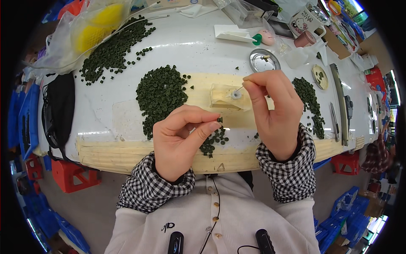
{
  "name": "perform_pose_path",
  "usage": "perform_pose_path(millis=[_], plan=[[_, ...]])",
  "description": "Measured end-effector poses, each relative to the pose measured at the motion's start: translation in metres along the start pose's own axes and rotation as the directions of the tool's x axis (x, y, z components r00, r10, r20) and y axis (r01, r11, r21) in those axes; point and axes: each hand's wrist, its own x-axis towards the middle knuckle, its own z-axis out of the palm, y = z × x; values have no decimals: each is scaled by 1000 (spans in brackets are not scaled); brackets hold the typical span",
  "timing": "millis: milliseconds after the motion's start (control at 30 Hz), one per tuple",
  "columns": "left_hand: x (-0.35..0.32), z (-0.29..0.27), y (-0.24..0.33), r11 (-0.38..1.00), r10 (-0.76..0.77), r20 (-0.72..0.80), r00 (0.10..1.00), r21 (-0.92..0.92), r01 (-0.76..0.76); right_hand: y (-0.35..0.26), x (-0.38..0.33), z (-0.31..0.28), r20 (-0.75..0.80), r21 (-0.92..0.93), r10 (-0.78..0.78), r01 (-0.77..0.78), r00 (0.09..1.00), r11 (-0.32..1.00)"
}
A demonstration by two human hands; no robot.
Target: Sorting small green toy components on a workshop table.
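My left hand (174, 142) is closed in a pinch, with a small dark green round piece (220, 120) between thumb and forefinger. Between the thumb and forefinger of my right hand (277, 112) is a thin metal needle (240, 89). Its tip points down at a small white ring-shaped spot (236, 95) on a pale yellow block (220, 100); whether it touches cannot be made out. A large heap of the same green pieces (158, 97) lies to the left of the block. Several more green pieces (209, 148) are by the table's near edge, below my left fingertips.
Another green heap (114, 53) spreads at the far left beside a clear bag with yellow contents (97, 31). On the right are a third heap (308, 101), a round metal lid (264, 60), a small dish (320, 77), tweezers (333, 120) and a mug (305, 23).
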Motion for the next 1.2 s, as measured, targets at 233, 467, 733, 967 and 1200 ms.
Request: perform_pose_path(millis=[233, 467, 733, 967, 1200], plan=[[0, 0, 0, 1000, 13, -3, 1000, -23, -13, -5, -4, -6, 57, -171, -20, 30, 998, 985], [0, -1, 1, 999, -6, -9, 1000, -50, 5, -33, -36, -14, 242, 250, 139, -200, 960, 947], [1, -2, 4, 988, 71, 69, 995, 133, -80, -27, -41, -19, 259, 305, 191, -268, 947, 914], [-4, -22, 17, 796, -3, 168, 986, 598, -99, 17, -57, -43, 132, -320, 183, -133, 974, 938], [-4, -30, 16, 728, 63, 85, 994, 678, -103, 18, -62, -38, 166, -412, 154, -73, 974, 908]])
